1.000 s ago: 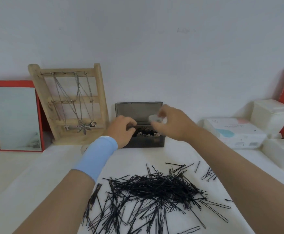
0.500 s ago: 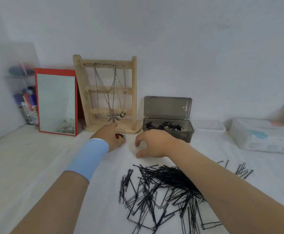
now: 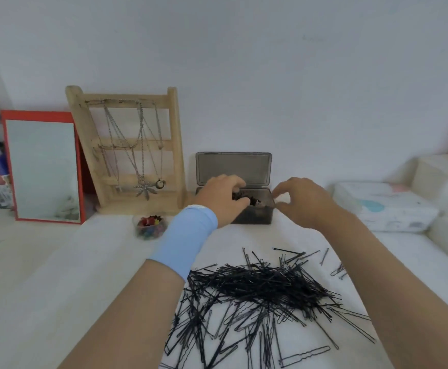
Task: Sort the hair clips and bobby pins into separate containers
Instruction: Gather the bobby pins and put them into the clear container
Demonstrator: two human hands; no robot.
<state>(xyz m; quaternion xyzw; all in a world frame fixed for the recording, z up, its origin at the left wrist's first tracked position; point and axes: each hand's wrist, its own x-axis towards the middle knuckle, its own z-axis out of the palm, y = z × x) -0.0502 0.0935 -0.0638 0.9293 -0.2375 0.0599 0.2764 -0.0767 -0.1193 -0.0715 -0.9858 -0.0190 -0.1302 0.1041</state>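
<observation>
Black bobby pins [image 3: 260,286], loosely heaped; left hand [image 3: 221,199] curled round boxed hair clips [image 3: 254,201], right hand [image 3: 304,202] unclear.

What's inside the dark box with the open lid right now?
Small dark hair clips lie in the dark box, and the left hand reaches in among them. That hand covers the left half, so what's there is hidden.

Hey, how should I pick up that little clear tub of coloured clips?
Take the clear tub across its round side wall, thumb one side and fingers opposite, coming from above and the front: it is low, round and upright, and the wooden necklace stand sits close behind it.
</observation>
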